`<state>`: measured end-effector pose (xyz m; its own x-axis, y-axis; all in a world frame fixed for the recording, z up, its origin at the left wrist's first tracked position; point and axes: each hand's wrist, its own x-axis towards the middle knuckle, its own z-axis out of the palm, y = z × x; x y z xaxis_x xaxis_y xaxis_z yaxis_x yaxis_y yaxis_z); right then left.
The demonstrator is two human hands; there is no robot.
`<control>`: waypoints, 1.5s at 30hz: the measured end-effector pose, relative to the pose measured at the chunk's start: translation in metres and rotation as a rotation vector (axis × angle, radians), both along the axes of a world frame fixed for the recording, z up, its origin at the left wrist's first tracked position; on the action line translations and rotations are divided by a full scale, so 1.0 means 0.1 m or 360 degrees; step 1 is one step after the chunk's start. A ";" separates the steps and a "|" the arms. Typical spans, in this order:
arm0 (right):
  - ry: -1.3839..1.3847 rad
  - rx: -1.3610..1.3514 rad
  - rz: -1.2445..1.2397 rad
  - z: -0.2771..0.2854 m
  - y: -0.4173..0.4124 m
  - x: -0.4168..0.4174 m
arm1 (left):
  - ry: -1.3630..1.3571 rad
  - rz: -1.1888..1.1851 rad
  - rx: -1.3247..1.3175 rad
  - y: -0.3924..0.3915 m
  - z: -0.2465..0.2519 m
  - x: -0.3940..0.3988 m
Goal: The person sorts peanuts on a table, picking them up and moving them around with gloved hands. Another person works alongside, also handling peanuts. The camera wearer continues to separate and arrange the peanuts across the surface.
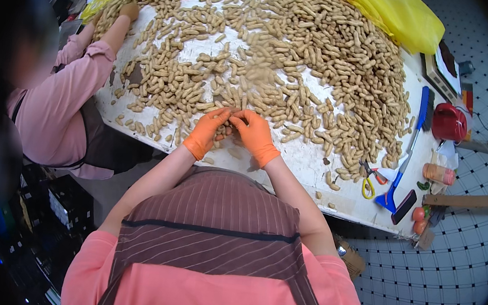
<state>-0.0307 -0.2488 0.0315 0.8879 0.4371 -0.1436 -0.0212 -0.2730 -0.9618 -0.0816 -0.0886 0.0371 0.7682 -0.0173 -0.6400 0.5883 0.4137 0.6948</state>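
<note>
Unshelled peanuts (343, 65) lie loose over a white table (303, 166), heaped thickest at the right and far side. At the near edge, my left hand (206, 132) and my right hand (253, 136), both in orange gloves, meet at the fingertips. Small brownish pieces, apparently peanuts, show under and between the fingers of my left hand. The fingers of my right hand are bent towards the same spot; whether they pinch anything is too small to tell. A few peanuts lie on the table close by.
At the left a co-worker's hands (129, 11) reach into peanuts. A yellow plastic bag (395, 17) covers the far right. Along the right edge are a blue-handled brush (405, 162), scissors (369, 187), a red container (449, 122), a jar (439, 174) and tomatoes (419, 214).
</note>
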 end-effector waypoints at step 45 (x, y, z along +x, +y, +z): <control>-0.1228 -0.0914 0.0802 -0.31 -0.30 -0.25 | -0.0200 0.0657 -0.1583 0.31 0.00 0.12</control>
